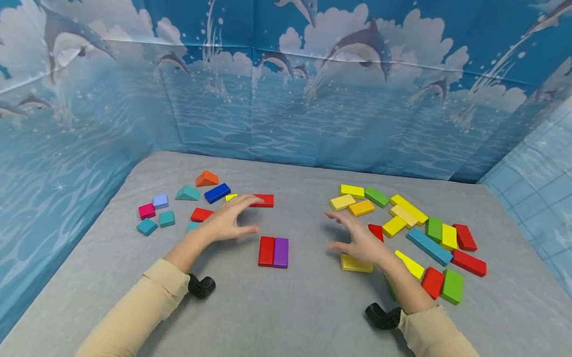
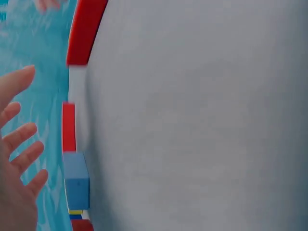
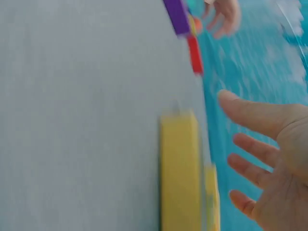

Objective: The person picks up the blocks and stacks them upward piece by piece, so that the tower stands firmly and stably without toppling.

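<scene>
Side by side in the middle of the table lie a red block [image 1: 266,251] and a purple block [image 1: 281,252], their long sides together. To their left my left hand [image 1: 228,218] hovers with spread fingers and nothing in its grasp. Its fingertips overlap another red block [image 1: 267,200] in the head view; a light blue block [image 2: 77,185] shows by it in the left wrist view. Over on the right, my right hand [image 1: 364,243] is likewise empty, thumb apart from the fingers. A yellow block [image 1: 356,264] lies below it, and a small part of a red block [image 1: 376,232] shows behind it.
Several small blocks, among them an orange triangle [image 1: 206,178], a teal triangle [image 1: 188,193] and a dark blue block [image 1: 217,192], lie at the left. A larger group with a long blue block [image 1: 429,247] spreads across the right. A dolphin-print curtain [image 1: 289,108] stands behind the table.
</scene>
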A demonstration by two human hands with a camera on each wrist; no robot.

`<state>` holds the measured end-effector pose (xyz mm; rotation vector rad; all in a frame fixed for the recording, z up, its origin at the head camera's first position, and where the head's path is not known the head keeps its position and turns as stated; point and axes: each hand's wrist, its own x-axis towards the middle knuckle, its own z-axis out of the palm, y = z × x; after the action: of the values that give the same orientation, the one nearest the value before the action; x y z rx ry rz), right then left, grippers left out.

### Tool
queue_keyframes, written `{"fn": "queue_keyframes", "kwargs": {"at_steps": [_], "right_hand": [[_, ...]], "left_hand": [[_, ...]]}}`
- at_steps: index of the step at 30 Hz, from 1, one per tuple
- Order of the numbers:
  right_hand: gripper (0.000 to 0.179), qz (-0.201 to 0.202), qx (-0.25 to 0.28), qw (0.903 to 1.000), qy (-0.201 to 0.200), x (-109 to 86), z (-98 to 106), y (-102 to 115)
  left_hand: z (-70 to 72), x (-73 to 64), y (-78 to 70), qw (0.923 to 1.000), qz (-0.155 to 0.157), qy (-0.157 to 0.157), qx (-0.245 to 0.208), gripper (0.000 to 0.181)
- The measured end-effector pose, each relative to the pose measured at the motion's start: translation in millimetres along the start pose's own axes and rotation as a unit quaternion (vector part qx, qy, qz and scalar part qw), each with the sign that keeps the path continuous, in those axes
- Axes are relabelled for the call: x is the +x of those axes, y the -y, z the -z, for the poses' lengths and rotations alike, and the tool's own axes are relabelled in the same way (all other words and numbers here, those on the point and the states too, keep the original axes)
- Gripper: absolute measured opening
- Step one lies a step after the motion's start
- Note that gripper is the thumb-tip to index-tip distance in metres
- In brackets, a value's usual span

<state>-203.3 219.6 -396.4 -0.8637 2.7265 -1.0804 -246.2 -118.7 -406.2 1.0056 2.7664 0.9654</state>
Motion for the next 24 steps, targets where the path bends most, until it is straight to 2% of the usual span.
{"fn": "queue_keyframes", "kwargs": {"at_steps": [5,9,17,24], "right_hand": [[0.066,-0.033,0.000,0.9991,0.025,-16.4,22,-23],[0.065,-0.066,-0.001,0.9966,0.049,-27.7,31,-38],[0.064,-0.097,-0.005,0.9933,0.063,-37.8,39,-47],[0.063,-0.094,-0.033,0.9925,0.071,-35.5,42,-46]], "left_hand": [[1.8,15.2,12.2,0.9983,0.029,0.003,0.050,0.066],[-3.3,22.5,19.1,0.9967,0.048,0.001,0.066,0.065],[-10.7,26.5,24.9,0.9961,0.037,-0.022,0.077,0.058],[-11.5,22.2,29.0,0.9974,0.010,-0.040,0.059,0.050]]}}
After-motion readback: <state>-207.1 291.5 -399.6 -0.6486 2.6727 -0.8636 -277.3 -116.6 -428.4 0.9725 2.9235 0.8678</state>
